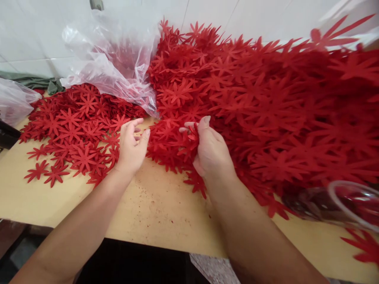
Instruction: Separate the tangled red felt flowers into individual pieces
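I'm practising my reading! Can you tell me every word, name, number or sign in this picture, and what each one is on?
There are none to read.
I can see no writing on the red flower shapes, the clear plastic bag, the table or the wall.
The see-through container is blurry, and I can't make out any writing on it.

Head-worn view, looking forward and down, close above the tabletop (160, 201), towards left hand (132, 146) and right hand (211, 150)
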{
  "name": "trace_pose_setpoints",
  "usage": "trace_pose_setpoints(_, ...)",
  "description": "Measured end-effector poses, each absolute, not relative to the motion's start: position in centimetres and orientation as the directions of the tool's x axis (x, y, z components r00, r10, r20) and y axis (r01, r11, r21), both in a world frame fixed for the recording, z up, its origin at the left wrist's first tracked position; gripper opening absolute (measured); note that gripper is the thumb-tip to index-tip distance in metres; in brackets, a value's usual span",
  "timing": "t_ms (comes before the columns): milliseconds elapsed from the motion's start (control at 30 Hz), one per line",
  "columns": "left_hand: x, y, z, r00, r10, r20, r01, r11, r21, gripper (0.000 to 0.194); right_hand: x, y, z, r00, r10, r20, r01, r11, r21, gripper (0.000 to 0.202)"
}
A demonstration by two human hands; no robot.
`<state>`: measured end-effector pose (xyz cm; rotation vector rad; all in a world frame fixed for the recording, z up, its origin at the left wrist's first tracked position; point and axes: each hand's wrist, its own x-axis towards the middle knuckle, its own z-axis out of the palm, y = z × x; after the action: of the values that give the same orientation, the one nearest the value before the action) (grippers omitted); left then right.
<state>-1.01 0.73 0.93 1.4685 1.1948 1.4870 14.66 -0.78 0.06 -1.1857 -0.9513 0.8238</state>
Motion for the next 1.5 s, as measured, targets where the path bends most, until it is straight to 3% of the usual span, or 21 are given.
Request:
trace_pose_setpoints(167,-0.6,-1.2,1.8,0.266,0.865,0.426,0.196,-0.481,0.854,0.03,13.5,-1.4,0.0,0.409,0.904,0.125,-0.072,0.168,-0.983,0.049)
trace_pose_setpoints(267,0.1,-1.8,1.7,0.37,0.815,0.446,0.195,-0.537,0.821,0.033,12.4,-2.1,0.3,0.396,0.912,0.109,-0.078,0.151,-0.985,0.05)
trace_pose_setpoints(400,0.3,-0.9,1.0,0.26,0.917,0.303,0.092,-0.336,0.937,0.01,11.6,-2.7,1.0,0.265,0.962,0.067,-0.183,0.118,-0.976,0.05)
trace_pose_setpoints(500,-0.1,-0.1,1.1,0.147,0.976,0.163,-0.045,-0.158,0.986,0.01,11.7,-2.8,1.4,0.117,0.992,0.045,-0.239,0.072,-0.968,0.045)
trace_pose_setpoints(600,-0.3,0.0,1.5,0.111,0.982,0.151,-0.11,-0.139,0.984,0.014,12.0,-2.5,1.4,0.06,0.996,0.062,-0.241,0.075,-0.968,0.039)
trace_pose_setpoints(833,0.2,-0.4,1.6,0.169,0.979,0.11,-0.191,-0.078,0.979,0.008,12.4,-2.3,1.2,0.165,0.986,0.031,-0.286,0.078,-0.955,0.022)
trace_pose_setpoints(1100,-0.2,0.1,1.4,0.082,0.988,0.132,-0.11,-0.123,0.986,0.007,12.7,-2.3,1.4,0.344,0.936,0.072,-0.289,0.179,-0.941,0.018)
trace_pose_setpoints(1300,-0.4,0.1,1.3,0.065,0.975,0.211,0.029,-0.214,0.977,0.007,12.9,-2.1,1.4,0.379,0.914,0.147,-0.197,0.235,-0.952,0.018)
trace_pose_setpoints(1500,-0.2,-0.6,1.7,0.223,0.952,0.209,-0.104,-0.19,0.976,0.034,12.3,-2.2,1.1,0.419,0.846,0.33,0.053,0.34,-0.939,0.014)
